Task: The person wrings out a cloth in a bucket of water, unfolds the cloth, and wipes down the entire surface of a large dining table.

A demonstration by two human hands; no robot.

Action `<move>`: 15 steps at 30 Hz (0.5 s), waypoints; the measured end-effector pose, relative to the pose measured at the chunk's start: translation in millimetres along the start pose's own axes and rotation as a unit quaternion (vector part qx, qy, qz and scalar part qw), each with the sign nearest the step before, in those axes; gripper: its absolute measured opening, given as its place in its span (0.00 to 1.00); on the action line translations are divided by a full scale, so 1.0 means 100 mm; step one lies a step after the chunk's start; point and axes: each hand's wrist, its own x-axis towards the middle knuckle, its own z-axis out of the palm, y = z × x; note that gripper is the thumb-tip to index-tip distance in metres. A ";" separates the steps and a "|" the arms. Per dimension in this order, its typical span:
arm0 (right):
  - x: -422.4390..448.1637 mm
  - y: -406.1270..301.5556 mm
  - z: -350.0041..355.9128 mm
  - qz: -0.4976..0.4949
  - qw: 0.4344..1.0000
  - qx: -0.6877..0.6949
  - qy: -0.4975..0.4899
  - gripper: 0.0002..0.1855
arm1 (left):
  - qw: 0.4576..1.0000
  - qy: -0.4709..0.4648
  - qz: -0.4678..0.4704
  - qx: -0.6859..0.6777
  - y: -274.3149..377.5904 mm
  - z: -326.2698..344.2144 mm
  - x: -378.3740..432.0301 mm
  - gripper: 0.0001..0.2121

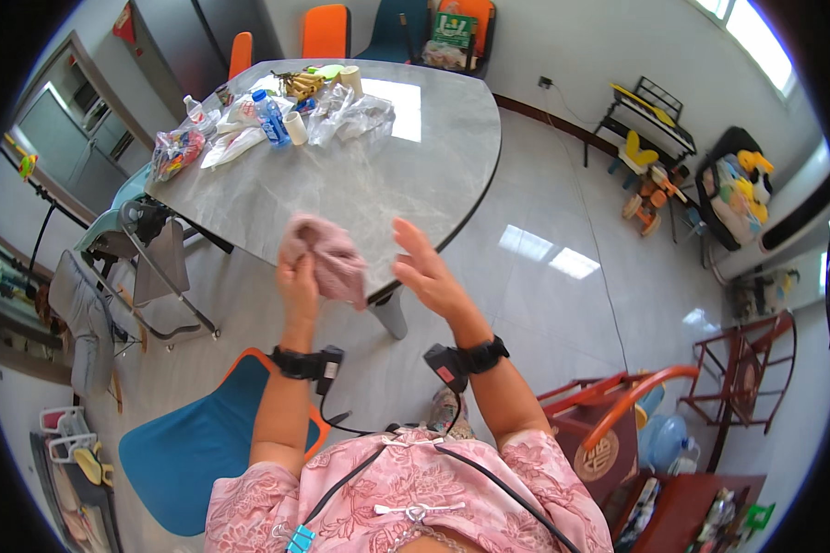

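A bunched pink cloth (332, 266) is gripped in my left hand (297, 287), the thumb pressed against its near side. It is held up over the near corner of a grey marble-patterned table (360, 186). My right hand (425, 273) is to the right of the cloth, apart from it, with fingers spread and nothing in them. That hand is above the table's near right edge. Both wrists wear black straps with small boxes and cables.
At the table's far left are a blue-labelled bottle (270, 119), bananas (303, 86), plastic bags (353, 117) and a cardboard roll (294, 128). A blue chair (187, 449) stands at my left, a red wooden chair (595, 428) at my right. A cable (591, 228) crosses the floor.
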 end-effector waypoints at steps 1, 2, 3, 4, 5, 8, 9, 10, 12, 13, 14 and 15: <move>0.04 0.06 -0.29 -0.013 0.995 -0.081 0.053 0.28 | 0.999 -0.012 -0.044 -0.023 -0.07 -0.06 0.11 0.16; 0.00 0.10 -0.62 0.042 0.995 -0.017 0.086 0.28 | 0.995 -0.024 -0.089 -0.044 -0.16 -0.13 0.19 0.18; -0.08 0.14 -0.94 0.100 0.987 0.051 0.116 0.27 | 0.995 -0.011 -0.093 -0.031 -0.39 -0.27 0.27 0.18; -0.17 0.19 -1.22 0.092 0.983 0.047 0.153 0.27 | 0.984 -0.030 -0.085 0.153 -0.81 -0.44 0.35 0.21; -0.28 0.22 -1.47 0.082 0.977 0.043 0.192 0.26 | 0.939 -0.052 -0.075 0.332 -1.21 -0.59 0.42 0.24; -0.71 0.30 -2.25 0.157 0.931 0.078 0.321 0.24 | 0.789 -0.076 -0.118 0.598 -1.70 -0.20 0.47 0.26; -0.85 0.32 -2.44 0.177 0.911 0.081 0.363 0.23 | 0.704 -0.073 -0.154 0.689 -1.79 0.05 0.45 0.27; -0.97 0.32 -2.63 0.186 0.910 0.082 0.360 0.23 | 0.703 -0.098 -0.112 0.696 -1.85 0.27 0.53 0.27; -1.07 0.36 -2.85 0.216 0.873 0.095 0.428 0.20 | 0.695 -0.142 0.040 0.704 -2.03 0.81 0.69 0.25; -1.05 0.38 -2.91 0.227 0.870 0.096 0.427 0.20 | 0.749 -0.166 0.019 0.641 -1.94 1.35 0.75 0.26; -0.93 0.38 -2.91 0.233 0.868 0.092 0.428 0.19 | 0.736 -0.170 0.074 0.651 -2.03 1.63 0.79 0.27; -0.80 0.37 -2.93 0.234 0.866 0.083 0.434 0.18 | 0.742 -0.199 0.054 0.638 -2.00 1.99 0.82 0.27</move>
